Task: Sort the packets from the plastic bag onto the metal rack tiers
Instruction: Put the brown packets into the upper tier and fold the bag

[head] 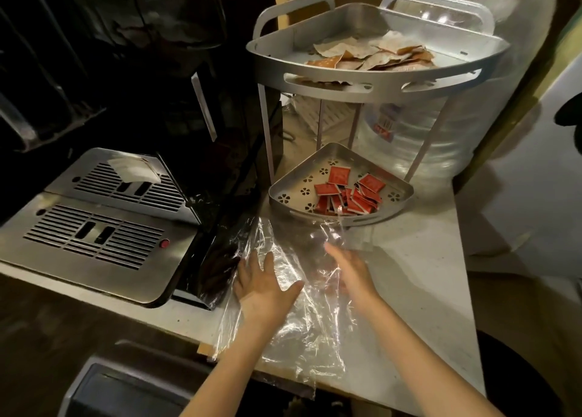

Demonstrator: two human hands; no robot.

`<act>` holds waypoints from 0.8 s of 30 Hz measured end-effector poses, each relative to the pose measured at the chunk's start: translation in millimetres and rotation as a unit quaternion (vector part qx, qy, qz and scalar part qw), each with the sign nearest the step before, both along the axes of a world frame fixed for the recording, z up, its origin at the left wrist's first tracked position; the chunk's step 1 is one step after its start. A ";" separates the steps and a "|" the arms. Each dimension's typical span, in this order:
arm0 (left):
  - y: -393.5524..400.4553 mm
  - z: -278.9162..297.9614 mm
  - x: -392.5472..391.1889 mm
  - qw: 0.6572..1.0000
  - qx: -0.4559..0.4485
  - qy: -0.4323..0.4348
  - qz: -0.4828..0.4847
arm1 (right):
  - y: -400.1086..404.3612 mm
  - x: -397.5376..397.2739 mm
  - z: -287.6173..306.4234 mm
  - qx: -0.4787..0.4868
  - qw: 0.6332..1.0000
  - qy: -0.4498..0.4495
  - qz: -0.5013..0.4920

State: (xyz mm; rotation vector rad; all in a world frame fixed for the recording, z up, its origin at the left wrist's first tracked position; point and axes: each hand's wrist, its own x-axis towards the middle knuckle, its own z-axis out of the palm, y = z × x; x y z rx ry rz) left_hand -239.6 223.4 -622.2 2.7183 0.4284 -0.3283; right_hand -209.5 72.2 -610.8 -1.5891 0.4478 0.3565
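This looks like a drinks corner in a small café or a kitchen. A dark coffee machine (pixel 176 108) stands at the left of a pale speckled surface (pixel 419 278), with two slotted steel drip trays (pixel 94 227) in front of it, one bearing a red button (pixel 164 243). Beside it stands a two-tier metal rack (pixel 371 79): the top tier holds pale and brown packets (pixel 371 56), the bottom tier small red packets (pixel 349 193), the single-serve kind. A large clear water bottle (pixel 406 136) stands behind the rack against a yellowish wall (pixel 510 101).
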 end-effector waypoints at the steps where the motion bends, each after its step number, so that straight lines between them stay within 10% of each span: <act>1: -0.6 0.0 0.2 1.000 0.001 -0.003 0.002 | -1.0 -1.1 0.7 -0.017 1.000 -0.009 0.024; 11: -1.0 14.6 5.6 0.973 -0.192 -0.068 0.107 | -37.5 0.8 32.7 -0.036 0.991 -0.055 0.112; 16: 3.8 28.5 18.8 0.875 -0.454 -0.017 0.168 | -68.8 17.9 51.3 -0.021 0.994 -0.069 0.076; 24: -5.4 57.7 36.6 0.763 -0.635 -0.017 0.116 | -106.8 20.0 70.0 0.084 0.996 -0.017 0.000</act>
